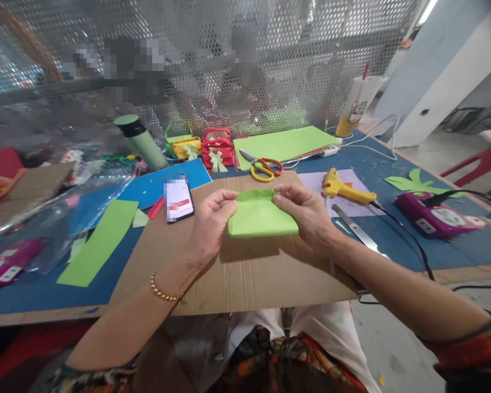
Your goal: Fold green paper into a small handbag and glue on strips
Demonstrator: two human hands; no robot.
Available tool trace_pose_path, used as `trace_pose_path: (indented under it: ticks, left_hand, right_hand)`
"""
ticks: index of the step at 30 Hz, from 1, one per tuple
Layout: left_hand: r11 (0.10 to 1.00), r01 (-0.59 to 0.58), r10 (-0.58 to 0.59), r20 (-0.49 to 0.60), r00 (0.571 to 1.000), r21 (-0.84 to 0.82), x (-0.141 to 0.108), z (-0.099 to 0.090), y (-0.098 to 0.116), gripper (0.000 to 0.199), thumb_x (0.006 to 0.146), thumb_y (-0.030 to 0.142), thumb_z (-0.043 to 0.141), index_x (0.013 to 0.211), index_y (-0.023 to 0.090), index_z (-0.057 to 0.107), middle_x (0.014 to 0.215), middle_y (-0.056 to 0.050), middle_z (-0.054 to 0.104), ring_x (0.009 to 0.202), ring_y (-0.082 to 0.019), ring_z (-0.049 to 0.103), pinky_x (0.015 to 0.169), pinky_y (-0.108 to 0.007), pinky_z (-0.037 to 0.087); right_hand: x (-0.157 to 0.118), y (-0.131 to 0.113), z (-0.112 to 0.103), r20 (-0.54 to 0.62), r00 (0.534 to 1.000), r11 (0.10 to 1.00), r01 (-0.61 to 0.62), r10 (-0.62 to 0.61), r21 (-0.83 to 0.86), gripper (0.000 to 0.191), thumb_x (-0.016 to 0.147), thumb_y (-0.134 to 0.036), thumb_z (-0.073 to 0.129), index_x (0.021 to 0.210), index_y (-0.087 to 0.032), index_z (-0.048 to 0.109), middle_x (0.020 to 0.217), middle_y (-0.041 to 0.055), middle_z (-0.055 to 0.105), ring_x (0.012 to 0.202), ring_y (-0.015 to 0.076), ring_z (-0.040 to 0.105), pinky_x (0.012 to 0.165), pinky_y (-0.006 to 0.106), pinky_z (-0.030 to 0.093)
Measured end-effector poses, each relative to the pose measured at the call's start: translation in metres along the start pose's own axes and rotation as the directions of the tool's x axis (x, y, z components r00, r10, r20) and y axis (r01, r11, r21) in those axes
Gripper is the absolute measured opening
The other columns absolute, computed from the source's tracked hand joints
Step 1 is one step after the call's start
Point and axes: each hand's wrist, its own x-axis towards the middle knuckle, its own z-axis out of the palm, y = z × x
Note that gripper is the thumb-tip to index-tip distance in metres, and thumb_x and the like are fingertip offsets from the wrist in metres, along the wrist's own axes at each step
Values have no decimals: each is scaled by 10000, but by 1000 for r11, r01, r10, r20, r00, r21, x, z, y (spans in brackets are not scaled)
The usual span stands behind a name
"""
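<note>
A folded piece of light green paper (pixel 262 217), shaped like a small flat pouch, is held above a brown cardboard sheet (pixel 245 278). My left hand (pixel 215 218) pinches its upper left corner between thumb and fingers. At the upper right corner, my right hand (pixel 300 210) grips it the same way, thumb on the near face. Scissors (pixel 265 168) with red and yellow handles lie just beyond the paper. A yellow glue gun (pixel 346 188) rests right of my right hand on a pale purple sheet (pixel 311 183). Left of my left hand lies a phone (pixel 179 199).
Small red (pixel 217 150) and yellow (pixel 187 148) paper bags stand behind, beside a green bottle (pixel 141 142). Green sheets (pixel 286 143) lie at the back, near a drink cup (pixel 357 106). A metal ruler (pixel 358 232) and purple power strip (pixel 431 214) are right; a green strip (pixel 102 243) is left.
</note>
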Motion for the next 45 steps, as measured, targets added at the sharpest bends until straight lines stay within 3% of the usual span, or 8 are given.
trace_pose_path:
  ticks: [9, 18, 27, 35, 41, 45]
  left_hand:
    - [999, 13, -14, -19, 1000, -33, -1, 3, 3, 235, 594, 291, 773, 807, 192, 771, 695, -6, 712, 583, -132, 592, 509, -235, 472]
    - [999, -21, 20, -44, 999, -28, -3, 3, 0, 153, 606, 263, 760, 736, 191, 799, 647, 4, 704, 535, -96, 538, 466, -189, 405]
    - [999, 4, -6, -40, 999, -44, -4, 6, 4, 173, 603, 272, 748, 737, 194, 826, 672, -6, 738, 557, -111, 587, 486, -199, 444]
    - [1000, 17, -18, -58, 998, -23, -6, 7, 3, 191, 588, 308, 742, 714, 183, 812, 612, 11, 680, 525, -92, 512, 466, -190, 372]
    - [1000, 18, -18, -11, 1000, -8, -4, 5, 8, 174, 603, 323, 705, 674, 185, 784, 584, 11, 645, 500, -95, 478, 458, -211, 345]
    - [999, 34, -34, 18, 999, -27, -4, 5, 10, 295, 677, 470, 782, 685, 177, 760, 610, -8, 661, 535, -121, 549, 485, -233, 406]
  right_hand:
    - [-1, -7, 5, -12, 997, 989, -80, 82, 122, 328, 626, -378, 946, 856, -247, 753, 770, -27, 716, 648, 118, 608, 576, 245, 464]
    - [-3, -12, 8, -32, 996, 995, -75, 77, 73, 248, 647, -341, 885, 818, -226, 749, 756, -16, 711, 619, 113, 579, 561, 245, 435]
    - [-3, -16, 9, -45, 996, 995, -80, 82, 58, 207, 632, -327, 845, 772, -227, 731, 740, -12, 719, 605, 118, 567, 566, 261, 432]
    - [-1, -14, 6, -25, 999, 998, -42, 43, 45, 201, 649, -310, 854, 772, -216, 725, 738, -14, 697, 613, 111, 554, 582, 257, 429]
    - [0, -11, 6, -36, 999, 1000, 0, 0, 2, 162, 676, -318, 823, 772, -215, 741, 727, -13, 699, 607, 111, 548, 584, 262, 434]
    - [0, -5, 4, -17, 998, 997, 53, -53, -52, 154, 721, -339, 795, 801, -214, 755, 782, -1, 725, 652, 119, 579, 612, 267, 442]
